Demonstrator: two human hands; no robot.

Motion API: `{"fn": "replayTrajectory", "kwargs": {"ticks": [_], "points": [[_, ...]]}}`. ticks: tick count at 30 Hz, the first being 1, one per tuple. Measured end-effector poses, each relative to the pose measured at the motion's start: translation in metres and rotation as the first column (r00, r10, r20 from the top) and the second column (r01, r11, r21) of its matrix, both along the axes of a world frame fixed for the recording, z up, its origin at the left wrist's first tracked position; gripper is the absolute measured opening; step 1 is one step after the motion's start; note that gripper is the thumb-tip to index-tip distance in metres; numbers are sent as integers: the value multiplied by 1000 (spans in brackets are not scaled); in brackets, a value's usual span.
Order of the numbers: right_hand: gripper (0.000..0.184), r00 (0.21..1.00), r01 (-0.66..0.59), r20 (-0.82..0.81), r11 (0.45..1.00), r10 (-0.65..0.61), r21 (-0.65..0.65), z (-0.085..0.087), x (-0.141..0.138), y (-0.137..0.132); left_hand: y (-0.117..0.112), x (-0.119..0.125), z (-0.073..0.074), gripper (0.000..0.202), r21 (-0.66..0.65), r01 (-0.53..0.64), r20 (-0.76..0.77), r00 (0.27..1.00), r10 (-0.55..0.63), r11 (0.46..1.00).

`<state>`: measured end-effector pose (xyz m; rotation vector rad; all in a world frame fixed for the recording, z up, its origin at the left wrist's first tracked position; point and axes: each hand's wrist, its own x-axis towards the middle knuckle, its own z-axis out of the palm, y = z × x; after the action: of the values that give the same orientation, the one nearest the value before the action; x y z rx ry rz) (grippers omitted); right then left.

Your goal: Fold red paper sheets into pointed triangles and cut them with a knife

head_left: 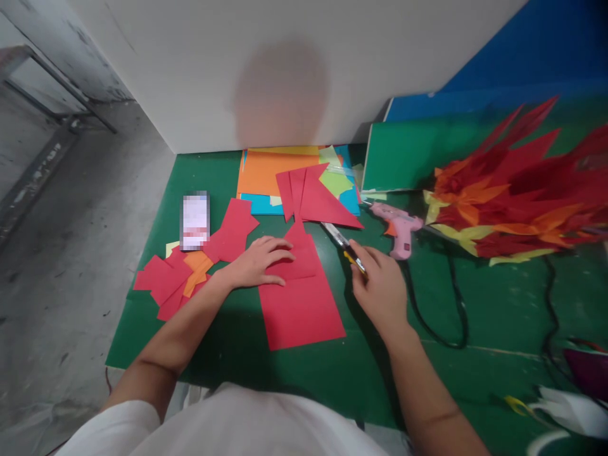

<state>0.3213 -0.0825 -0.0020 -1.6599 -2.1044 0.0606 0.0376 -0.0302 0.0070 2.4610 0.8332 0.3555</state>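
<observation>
My left hand (pixel 267 261) lies flat with its fingers apart on a red paper sheet (pixel 304 316) near the middle of the table. In my right hand (pixel 380 282) is a utility knife (pixel 342 242), its blade pointing up and left at the sheet's upper right side. Cut red paper pieces (pixel 308 193) lie just beyond the blade. To the left of my left hand are more red paper pieces (pixel 232 231), overlapping, with small orange paper strips (pixel 197 271) among them.
A pink hot glue gun (pixel 399 227) with a black cord lies right of the knife. Behind are stacked coloured papers (pixel 263 174). A phone (pixel 195 220) lies at left. A large red, orange and yellow paper flame shape (pixel 513 190) stands at right on the green table (pixel 228 354).
</observation>
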Motion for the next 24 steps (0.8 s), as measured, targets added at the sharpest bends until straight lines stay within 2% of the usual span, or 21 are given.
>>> {"fn": "replayTrajectory", "kwargs": {"ticks": [5,9,16,24], "points": [[42,999,32,0,999,-32,-1,2,5,-7,-2,0,2,46,-22,-10,15,1000,10,1000],[37,1000,-15,10,1000,15,-17,1,11,-10,-3,0,2,45,-32,-3,2,1000,3,999],[47,996,-72,-58,997,73,32,8,17,-8,-6,-1,0,33,-49,-7,24,1000,8,999],[42,962,-272,-22,959,272,-83,6,15,-4,-4,-4,-5,32,90,23,-4,1000,-23,996]]}}
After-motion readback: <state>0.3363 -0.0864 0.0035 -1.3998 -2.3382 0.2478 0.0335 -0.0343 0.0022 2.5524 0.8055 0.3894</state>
